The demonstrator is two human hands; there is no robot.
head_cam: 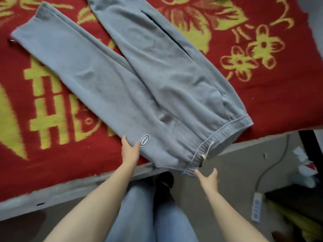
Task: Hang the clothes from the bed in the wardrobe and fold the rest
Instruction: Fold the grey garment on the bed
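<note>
Single view: head-worn wide-angle camera, looking steeply down from close above. Bed [262, 95] fills the upper frame; floor [236, 172] and wearer's legs [136, 215] occupy the lower part.

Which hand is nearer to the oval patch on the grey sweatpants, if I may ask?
Left. The left hand lies beside the oval patch; the right hand is by the waistband.

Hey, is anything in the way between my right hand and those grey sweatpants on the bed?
Nothing visible. The open right hand is right at the elastic waistband of the grey fleece sweatpants, which overhangs the red and yellow blanket's edge. The white drawstring hangs beside it, not across.
</note>
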